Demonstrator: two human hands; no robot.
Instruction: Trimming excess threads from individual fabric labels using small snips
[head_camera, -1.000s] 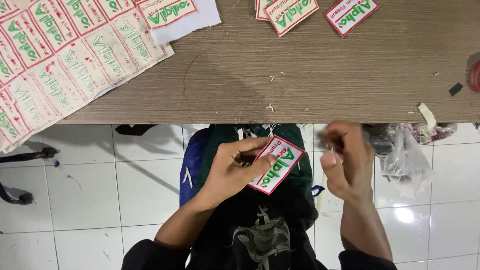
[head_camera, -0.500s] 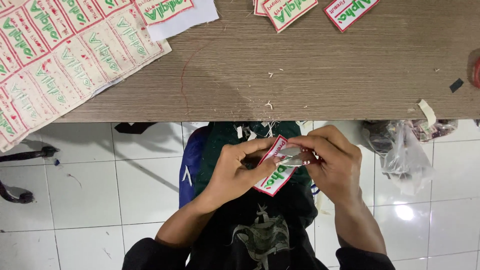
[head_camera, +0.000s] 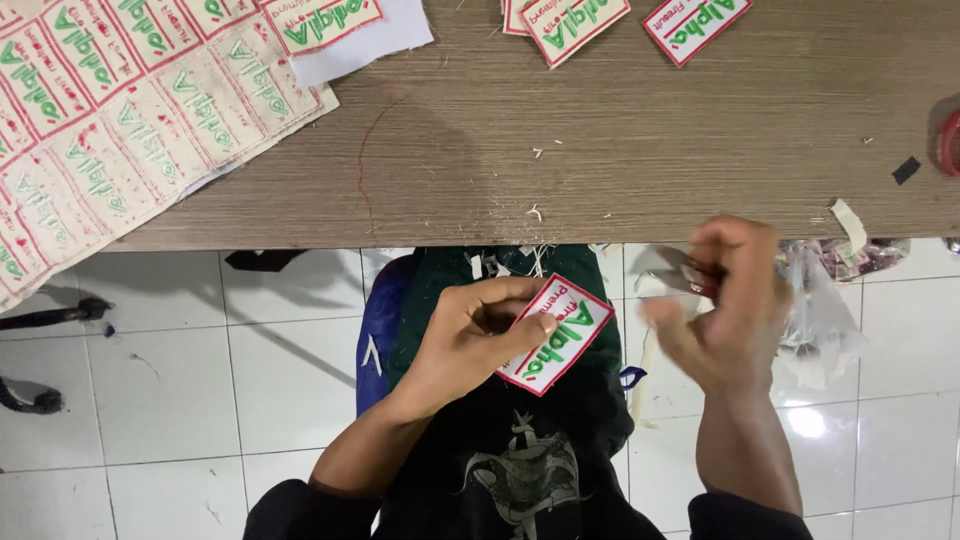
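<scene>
My left hand (head_camera: 478, 338) pinches a white embroidered patch (head_camera: 560, 330) with a red border and green and red lettering, held over my lap just below the table edge. My right hand (head_camera: 722, 310) is blurred with motion to the right of the patch and apart from it. It grips a small metallic tool (head_camera: 668, 270), probably thread snips; the blur hides its exact shape.
A wooden table (head_camera: 620, 140) spans the top. A large uncut sheet of the same patches (head_camera: 110, 130) lies at its left, and cut patches (head_camera: 575, 20) lie at the far edge. Thread scraps dot the front edge. A clear plastic bag (head_camera: 820, 320) hangs at the right over white floor tiles.
My right hand came in to touch the patch half a second ago and has now pulled away to the right. My left hand has kept the patch almost still.
</scene>
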